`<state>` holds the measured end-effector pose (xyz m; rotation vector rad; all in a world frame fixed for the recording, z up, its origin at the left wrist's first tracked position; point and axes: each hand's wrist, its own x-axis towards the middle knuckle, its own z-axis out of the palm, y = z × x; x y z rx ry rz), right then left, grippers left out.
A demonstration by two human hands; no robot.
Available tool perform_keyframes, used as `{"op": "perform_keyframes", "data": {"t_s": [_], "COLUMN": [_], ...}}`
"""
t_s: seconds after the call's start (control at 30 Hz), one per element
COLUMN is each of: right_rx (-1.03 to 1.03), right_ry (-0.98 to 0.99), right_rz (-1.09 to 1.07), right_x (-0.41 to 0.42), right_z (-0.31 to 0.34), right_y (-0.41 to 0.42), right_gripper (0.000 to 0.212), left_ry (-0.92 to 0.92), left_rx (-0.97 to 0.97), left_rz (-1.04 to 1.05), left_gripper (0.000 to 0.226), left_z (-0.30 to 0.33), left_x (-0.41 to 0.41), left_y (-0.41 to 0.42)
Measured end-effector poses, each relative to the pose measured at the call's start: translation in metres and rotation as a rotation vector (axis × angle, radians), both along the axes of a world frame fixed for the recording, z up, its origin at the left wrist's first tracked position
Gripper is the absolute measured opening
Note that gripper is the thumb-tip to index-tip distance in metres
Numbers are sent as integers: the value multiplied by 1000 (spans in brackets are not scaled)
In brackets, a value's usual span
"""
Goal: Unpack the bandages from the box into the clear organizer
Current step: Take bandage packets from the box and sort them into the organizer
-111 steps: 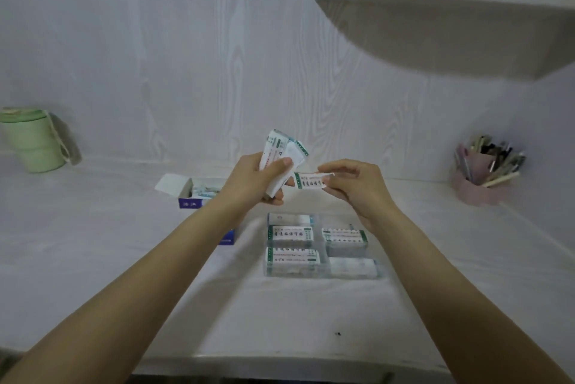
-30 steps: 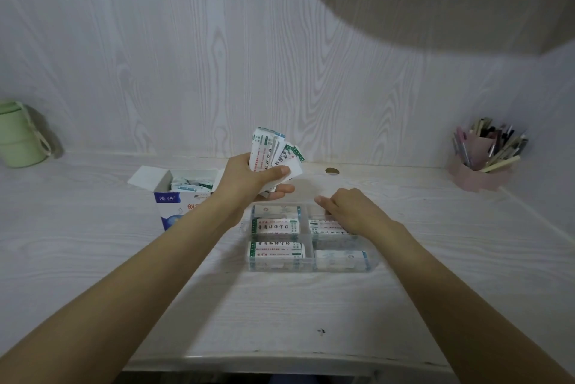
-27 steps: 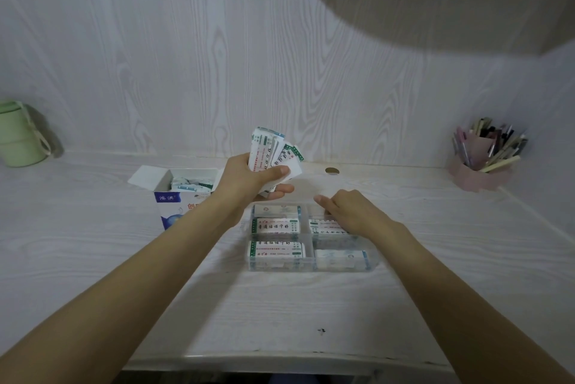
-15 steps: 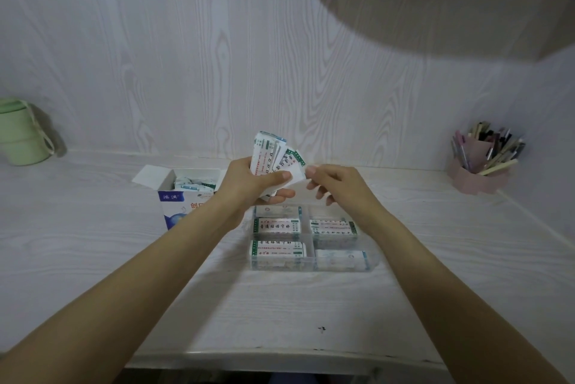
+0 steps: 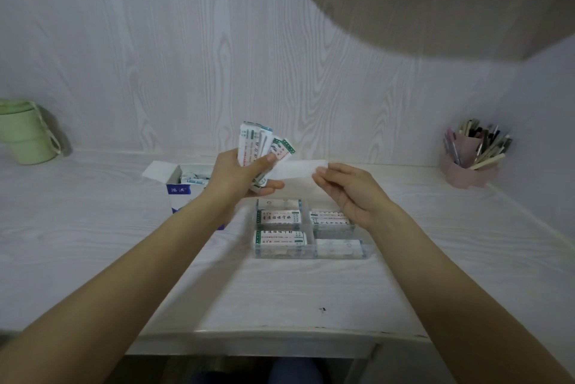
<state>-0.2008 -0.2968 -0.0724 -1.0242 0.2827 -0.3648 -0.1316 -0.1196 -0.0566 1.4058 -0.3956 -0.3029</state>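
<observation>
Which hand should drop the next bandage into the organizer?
Right. The right hand already pinches a single bandage directly above the clear organizer; the left hand is occupied gripping the remaining stack.

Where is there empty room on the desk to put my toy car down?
Bare desk lies between the green container and the bandage box, and between the clear organizer and the pen cup. It is crowded around the box, organizer and hands.

A fan of white, green-edged bandages (image 5: pixel 259 147) stands upright above the clear organizer (image 5: pixel 311 254), whose compartments hold flat-lying packets. One plain white bandage (image 5: pixel 295 167) juts toward 3 o'clock. The open box (image 5: pixel 180 189) sits at 9 o'clock.
</observation>
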Motion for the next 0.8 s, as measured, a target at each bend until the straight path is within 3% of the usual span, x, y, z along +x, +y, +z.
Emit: {"op": "perform_keyframes", "data": {"t_s": [0.03, 0.13, 0.23, 0.3, 0.8], "right_rx": [28, -6, -431, -674, -1602], "right_ry": [-10, 3, 94, 166, 389], "right_rz": [6, 4, -48, -75, 92], "right_x": [0, 2, 10, 21, 64], "right_z": [0, -2, -8, -14, -30], "right_y": [-2, -5, -2, 0, 18], "right_gripper": [4, 21, 9, 13, 13], "left_ry": [-12, -36, -33, -36, -38], "left_rx": [-3, -6, -11, -8, 19], "left_rz": [30, 97, 112, 105, 38], "left_gripper": [21, 21, 22, 20, 10], "left_z": [1, 3, 6, 5, 1], "left_x": [2, 7, 11, 15, 30], "left_y": [3, 12, 17, 19, 18]}}
